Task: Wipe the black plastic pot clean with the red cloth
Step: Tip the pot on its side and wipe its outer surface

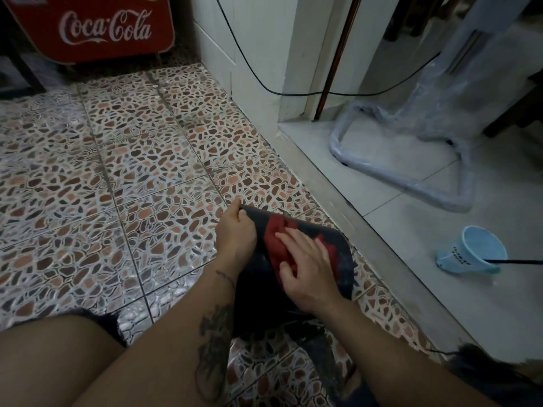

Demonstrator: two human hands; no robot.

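Observation:
The black plastic pot (342, 257) lies tipped over on the patterned tile floor in front of me, its flat dusty side facing up. My left hand (236, 233) grips the pot's far left edge, fingers curled over the rim. My right hand (308, 265) presses the red cloth (276, 245) flat against the pot's upper surface, fingers spread over it. Part of the cloth shows above and to the right of that hand. The pot's lower part is hidden behind my forearms.
A grey door sill (352, 218) runs diagonally just right of the pot. Beyond it on white tiles lie a tipped light-blue cup (473, 251) and a plastic-wrapped metal frame (411, 177). A red Coca-Cola cooler (97, 27) stands far left. A black cable (264, 83) hangs by the wall.

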